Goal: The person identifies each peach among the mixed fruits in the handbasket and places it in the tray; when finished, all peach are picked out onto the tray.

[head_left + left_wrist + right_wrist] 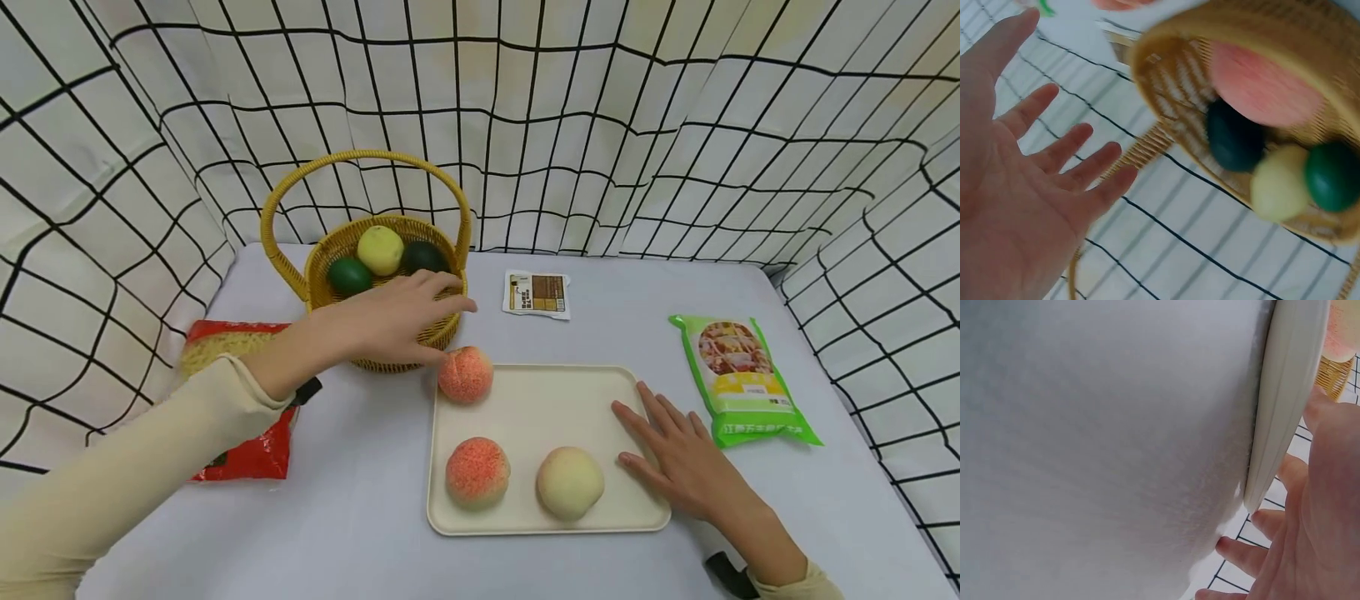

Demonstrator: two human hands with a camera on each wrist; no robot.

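My left hand [401, 312] is over the front of a yellow wicker basket [318, 250], fingers spread and holding nothing. In the basket lie a yellow-green fruit [380, 250], a green egg-shaped fruit [348, 277] and a dark green one [424, 256]. The left wrist view also shows a pink peach [1266, 84] inside, hidden from the head view by the hand. Near the left thumb, a red-pink peach [467, 375] sits in the corner of a cream tray [525, 417]. Another peach [477, 473] and a pale round fruit [570, 483] lie at its front. My right hand [678, 462] rests at the tray's right edge, fingers extended.
A red bag [258, 454] lies at the left, partly behind the left forearm. A small white-and-brown packet [536, 294] lies behind the tray. To the right is a green food bag [742, 375]. Black-grid netting [525, 125] over white walls surrounds the table's back and sides.
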